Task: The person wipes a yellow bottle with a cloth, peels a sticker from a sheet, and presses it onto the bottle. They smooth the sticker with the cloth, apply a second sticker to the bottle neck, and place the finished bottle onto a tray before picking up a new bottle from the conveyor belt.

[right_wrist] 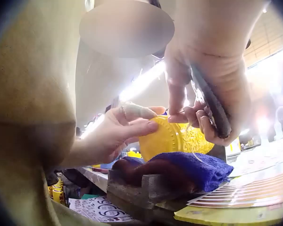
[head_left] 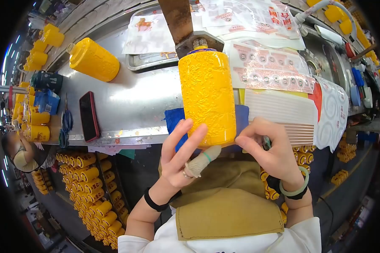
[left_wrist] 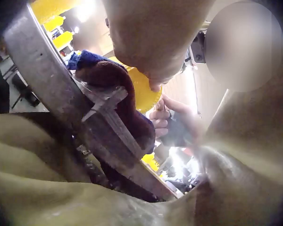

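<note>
A yellow embossed bottle [head_left: 207, 97] lies on its side over a blue cloth [head_left: 175, 120], its neck at a metal bracket [head_left: 199, 42]. My left hand [head_left: 179, 164] rests on its near end with fingers fairly straight; one digit wears a pale finger cot [head_left: 202, 162]. At the base's right edge, thumb and forefinger of my right hand [head_left: 274, 147] come together. That hand's other fingers curl round a dark, slim tool [right_wrist: 210, 101] in the palm. A thin pale strip [right_wrist: 197, 157] hangs by the bottle in the right wrist view.
Sheets of printed decals [head_left: 274, 63] cover the bench's right side. Another yellow bottle [head_left: 95, 59] and a phone [head_left: 89, 116] lie to the left. A metal tray [head_left: 145, 62] sits behind. Several yellow bottles stand below the bench [head_left: 90, 177]. Another person [head_left: 25, 156] is at far left.
</note>
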Motion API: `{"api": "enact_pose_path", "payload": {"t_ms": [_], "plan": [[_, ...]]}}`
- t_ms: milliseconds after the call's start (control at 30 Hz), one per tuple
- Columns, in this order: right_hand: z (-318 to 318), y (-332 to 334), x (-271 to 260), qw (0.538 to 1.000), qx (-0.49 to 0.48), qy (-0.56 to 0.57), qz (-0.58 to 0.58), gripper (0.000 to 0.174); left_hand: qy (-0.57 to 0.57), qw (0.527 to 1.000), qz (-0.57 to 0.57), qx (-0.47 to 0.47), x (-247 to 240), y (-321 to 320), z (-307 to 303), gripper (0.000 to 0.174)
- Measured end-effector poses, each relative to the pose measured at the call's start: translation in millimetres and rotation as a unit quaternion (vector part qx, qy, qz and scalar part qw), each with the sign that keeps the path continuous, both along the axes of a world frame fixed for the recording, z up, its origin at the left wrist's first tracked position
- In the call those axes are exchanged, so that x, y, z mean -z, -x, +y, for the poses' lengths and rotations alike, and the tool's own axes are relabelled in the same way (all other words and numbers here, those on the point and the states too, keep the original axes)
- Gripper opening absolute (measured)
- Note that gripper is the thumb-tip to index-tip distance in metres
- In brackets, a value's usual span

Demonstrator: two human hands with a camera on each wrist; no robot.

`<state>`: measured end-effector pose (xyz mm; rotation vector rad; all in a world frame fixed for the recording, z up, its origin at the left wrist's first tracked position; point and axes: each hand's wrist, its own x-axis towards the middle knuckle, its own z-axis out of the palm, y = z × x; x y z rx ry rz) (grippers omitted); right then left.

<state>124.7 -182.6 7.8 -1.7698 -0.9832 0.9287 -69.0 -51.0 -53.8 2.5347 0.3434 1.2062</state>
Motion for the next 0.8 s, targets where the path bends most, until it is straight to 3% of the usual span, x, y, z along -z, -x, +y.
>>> {"api": "enact_pose_path", "payload": {"t_ms": [67, 233, 367, 433, 467, 533, 667, 733, 800], "plan": [[0.1, 1.7, 0.1, 1.0, 0.004, 0.001, 0.003, 0.012, 0.025, 0.997, -0.017, 0.073, 2.6, -4.4, 6.9, 0.023], [2.1, 4.1, -3.1, 1.0, -0.001, -0.029, -0.006, 0.012, 0.245, 0.965, -0.092, 0.029, 14.4, -2.3, -4.7, 0.051], [0.9, 3.2, -1.5, 1.0, -0.004, -0.025, -0.009, 0.013, 0.257, 0.961, -0.095, 0.024, 23.9, 7.9, -4.3, 0.053], [-0.4, 2.1, 0.0, 1.0, 0.002, -0.02, -0.01, 0.013, 0.12, 0.991, -0.051, 0.017, 20.8, 10.6, -4.0, 0.045], [-0.7, 1.4, -0.4, 1.0, 0.003, -0.019, -0.01, 0.013, 0.12, 0.991, -0.051, 0.018, 17.4, 10.0, -4.3, 0.045], [-1.2, 0.4, -0.9, 1.0, 0.007, -0.017, -0.008, 0.013, 0.011, 1.0, -0.013, 0.011, 8.4, 8.3, -4.7, 0.035], [-0.8, 0.7, 1.8, 1.0, 0.009, -0.014, -0.008, 0.013, 0.035, 0.998, 0.013, 0.04, 2.8, 0.3, -5.1, 0.034], [-0.2, 0.8, 0.7, 1.0, 0.014, -0.013, 0.002, 0.013, 0.139, 0.987, -0.032, 0.08, 7.3, -0.8, -0.6, 0.034], [0.1, -0.3, -1.1, 1.0, 0.008, -0.015, -0.001, 0.013, 0.16, 0.985, -0.045, 0.049, 14.6, -2.1, -5.8, 0.033]]}}
